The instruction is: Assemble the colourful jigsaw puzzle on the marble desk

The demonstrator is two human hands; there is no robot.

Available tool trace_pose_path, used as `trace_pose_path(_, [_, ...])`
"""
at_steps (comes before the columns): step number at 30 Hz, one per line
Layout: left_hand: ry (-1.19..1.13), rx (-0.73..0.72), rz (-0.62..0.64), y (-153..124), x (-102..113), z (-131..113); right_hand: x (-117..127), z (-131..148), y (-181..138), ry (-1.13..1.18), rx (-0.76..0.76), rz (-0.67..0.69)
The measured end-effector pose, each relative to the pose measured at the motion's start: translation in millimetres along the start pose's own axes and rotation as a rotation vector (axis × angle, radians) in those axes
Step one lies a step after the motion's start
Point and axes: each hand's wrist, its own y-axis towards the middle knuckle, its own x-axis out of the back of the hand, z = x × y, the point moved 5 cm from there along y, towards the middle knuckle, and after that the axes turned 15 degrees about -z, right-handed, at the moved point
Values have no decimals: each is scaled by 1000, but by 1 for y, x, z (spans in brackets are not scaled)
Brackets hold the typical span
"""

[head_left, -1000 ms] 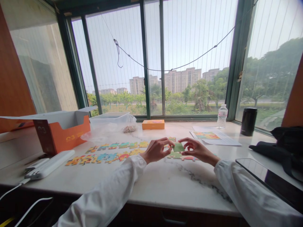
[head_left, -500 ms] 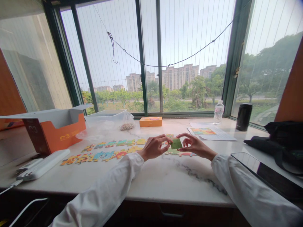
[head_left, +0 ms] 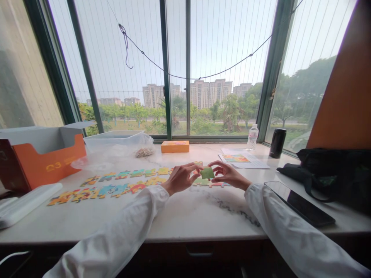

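A small flat green piece [head_left: 207, 173], probably a puzzle piece, is held up between both hands above the table. My left hand [head_left: 182, 177] pinches its left edge between thumb and fingers. At its right edge, my right hand [head_left: 227, 174] grips it with fingertips and thumb. Rows of colourful jigsaw pieces [head_left: 108, 189] lie on the white tabletop to the left. More joined pieces [head_left: 203, 182] show behind and under the hands, partly hidden by them.
An orange box [head_left: 50, 158], a clear plastic tub [head_left: 114, 141] and a bag of small pieces [head_left: 145, 151] stand left. Behind is a small orange box [head_left: 175, 146]. Rightward are a printed picture [head_left: 235, 158], water bottle [head_left: 252, 137], black tumbler [head_left: 277, 143], phone [head_left: 300, 202] and black bag [head_left: 333, 170].
The view has swung to the right, so everything sits further left. Both hands still hold the green piece, now turned slightly.
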Motion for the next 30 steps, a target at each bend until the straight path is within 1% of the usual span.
trace_pose_path(2, [-8, 2, -5, 0, 0, -2, -1, -3, 0, 23, -37, -3])
trace_pose_path(6, [-58, -40, 3, -1, -4, -6, 0, -5, 0, -11, -62, -118])
trace_pose_path(9, [-120, -62, 31, -3, -8, -5, 10, -7, -1, -29, -98, -172])
trace_pose_path(11, [-122, -52, 43, -5, -11, 0, 30, -9, -5, -44, -103, -239])
trace_pose_path(12, [-110, -48, 53, -6, -13, 3, 45, -11, -8, -68, -99, -291])
trace_pose_path(17, [-63, -69, 182, -13, -26, 13, 129, -36, -36, -352, -222, -457])
trace_pose_path(19, [-64, -57, 213, -15, -30, 16, 155, -46, -49, -438, -288, -480])
trace_pose_path(21, [-70, -35, 227, -16, -32, 18, 172, -53, -57, -507, -339, -500])
trace_pose_path(23, [-74, -11, 239, -16, -34, 21, 182, -58, -59, -566, -381, -514])
trace_pose_path(25, [-75, -1, 257, -16, -35, 23, 185, -62, -58, -617, -433, -500])
trace_pose_path(30, [-59, 2, 296, -15, -35, 29, 182, -72, -49, -702, -556, -383])
